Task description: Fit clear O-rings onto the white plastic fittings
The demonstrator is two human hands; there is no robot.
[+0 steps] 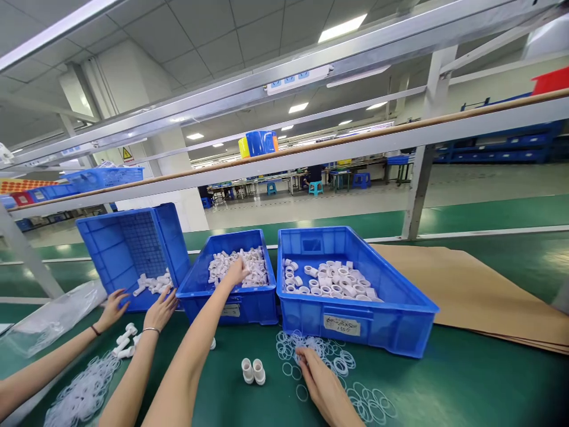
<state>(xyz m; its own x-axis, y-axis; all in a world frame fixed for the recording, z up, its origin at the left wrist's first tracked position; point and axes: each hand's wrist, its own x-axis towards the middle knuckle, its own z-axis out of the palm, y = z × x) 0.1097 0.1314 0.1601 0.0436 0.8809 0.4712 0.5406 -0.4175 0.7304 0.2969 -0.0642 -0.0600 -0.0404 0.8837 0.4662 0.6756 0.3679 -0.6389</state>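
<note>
Bin: left hand is reaching into a blue plastic bin, centre; its grip is hidden among small white plastic fittings.
Rings: right hand is touching thin translucent rings, lower centre, fingers bunching; pinching, cannot tell.
Pair: two white tubular pieces are standing upright; many fittings are remaining, finished share unclear.

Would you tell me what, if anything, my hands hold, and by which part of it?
It cannot be told: your left hand reaches among white parts, your right hand touches thin rings.
</note>
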